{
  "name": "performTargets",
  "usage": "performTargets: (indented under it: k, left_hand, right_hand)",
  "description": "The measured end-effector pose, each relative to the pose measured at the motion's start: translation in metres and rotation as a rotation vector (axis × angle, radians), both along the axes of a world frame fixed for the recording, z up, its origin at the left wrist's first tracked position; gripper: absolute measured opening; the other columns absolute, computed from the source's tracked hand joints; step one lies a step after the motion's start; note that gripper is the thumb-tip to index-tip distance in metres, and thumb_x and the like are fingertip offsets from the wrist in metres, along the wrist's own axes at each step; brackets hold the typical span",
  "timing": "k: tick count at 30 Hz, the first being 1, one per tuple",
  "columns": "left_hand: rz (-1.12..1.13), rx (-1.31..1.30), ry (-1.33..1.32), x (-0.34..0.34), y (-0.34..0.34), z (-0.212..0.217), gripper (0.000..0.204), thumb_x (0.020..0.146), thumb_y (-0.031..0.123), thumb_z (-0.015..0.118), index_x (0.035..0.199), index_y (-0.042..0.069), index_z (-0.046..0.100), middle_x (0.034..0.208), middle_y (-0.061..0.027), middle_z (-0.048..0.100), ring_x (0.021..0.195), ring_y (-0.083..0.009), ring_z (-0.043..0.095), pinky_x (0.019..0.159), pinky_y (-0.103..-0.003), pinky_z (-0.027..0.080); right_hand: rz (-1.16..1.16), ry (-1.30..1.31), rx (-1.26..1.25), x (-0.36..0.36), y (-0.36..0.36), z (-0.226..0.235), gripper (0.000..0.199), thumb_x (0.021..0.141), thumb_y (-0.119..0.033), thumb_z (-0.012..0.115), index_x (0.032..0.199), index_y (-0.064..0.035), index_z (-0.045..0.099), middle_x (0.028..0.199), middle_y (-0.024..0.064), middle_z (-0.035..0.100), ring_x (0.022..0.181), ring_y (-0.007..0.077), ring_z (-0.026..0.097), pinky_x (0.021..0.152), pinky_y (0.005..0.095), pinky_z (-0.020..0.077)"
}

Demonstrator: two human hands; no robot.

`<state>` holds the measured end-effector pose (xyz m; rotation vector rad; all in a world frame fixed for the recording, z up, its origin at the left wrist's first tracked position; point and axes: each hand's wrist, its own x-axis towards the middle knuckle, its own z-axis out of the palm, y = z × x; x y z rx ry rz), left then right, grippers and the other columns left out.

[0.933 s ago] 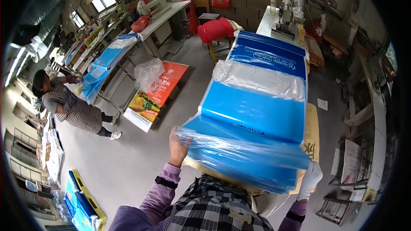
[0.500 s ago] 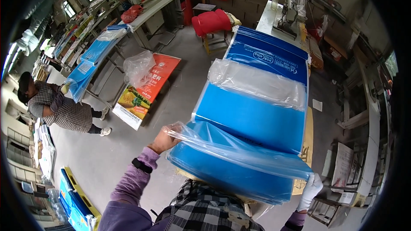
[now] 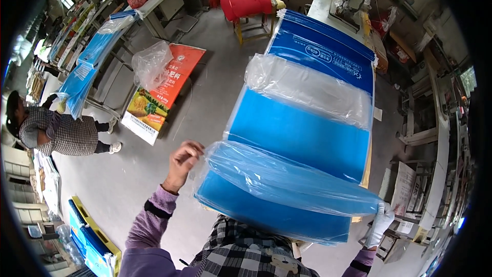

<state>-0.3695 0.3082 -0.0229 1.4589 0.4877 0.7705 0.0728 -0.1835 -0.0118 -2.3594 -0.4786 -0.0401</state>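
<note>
A stack of blue printed sacks (image 3: 302,120) lies before me, its top sack dark blue at the far end. Across its near part stretches a long clear plastic liner (image 3: 287,177). My right hand (image 3: 380,224), in a white glove, pinches the liner's right end beside the stack. Just off the liner's left end is my left hand (image 3: 184,163), bare and raised, with its fingers curled; whether a bit of film sits in them cannot be made out. Farther up the stack rests a folded bundle of clear plastic (image 3: 307,90).
Beyond the stack stands a sewing machine (image 3: 351,2) on a table. A red padded stool (image 3: 248,5) is at the back. To the left lie an orange printed sack (image 3: 177,72) with crumpled plastic, and blue sacks (image 3: 87,72) on a rack beside a person (image 3: 61,131).
My left hand has moved left and slightly up, off the liner's bunched edge. The liner has spread wider over the sacks. My right hand has shifted slightly right, keeping its end.
</note>
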Motion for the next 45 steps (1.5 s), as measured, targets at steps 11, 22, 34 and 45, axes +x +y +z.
performTargets:
  k: [11,22,34,45]
  left_hand:
    - [0.211,-0.457,0.295,0.034,-0.023,-0.058,0.027,0.097,0.023,0.059,0.105,-0.003,0.066,0.087,-0.0042,0.068,0.073,-0.0118,0.063,0.064,-0.025,0.052]
    - [-0.037,-0.658,0.319,0.060,0.032,-0.101,0.028,0.098,0.033,0.057,0.105,0.006,0.062,0.085,0.0012,0.062,0.075,-0.0085,0.060,0.065,-0.025,0.052]
    - [-0.217,-0.089,0.984,0.043,0.057,-0.079,0.021,0.099,0.019,0.054,0.105,0.005,0.069,0.088,-0.0016,0.067,0.075,-0.0134,0.063,0.070,-0.029,0.053]
    - [-1.052,0.711,0.448,0.277,-0.190,-0.004,0.029,0.092,0.024,0.063,0.112,0.004,0.061,0.104,-0.0156,0.064,0.097,-0.0330,0.063,0.084,-0.041,0.050]
  right_hand:
    - [0.023,0.623,0.307,-0.039,0.010,0.023,0.021,0.097,-0.017,0.055,0.108,-0.0017,0.066,0.081,0.0015,0.065,0.049,0.0042,0.048,0.040,0.0192,0.0390]
    - [0.130,0.644,0.317,-0.066,-0.026,0.008,0.039,0.086,0.006,0.049,0.122,-0.0011,0.062,0.101,0.0092,0.068,0.052,0.0063,0.055,0.045,0.0183,0.0457]
    - [-0.174,0.691,0.471,-0.112,-0.042,-0.048,0.027,0.090,0.000,0.056,0.102,-0.0128,0.076,0.082,0.0011,0.068,0.059,0.0057,0.054,0.048,0.0184,0.0397]
    - [-0.154,0.409,0.419,-0.126,-0.037,-0.023,0.043,0.083,0.009,0.052,0.121,-0.0101,0.061,0.077,-0.0017,0.061,0.057,0.0040,0.053,0.053,0.0204,0.0484]
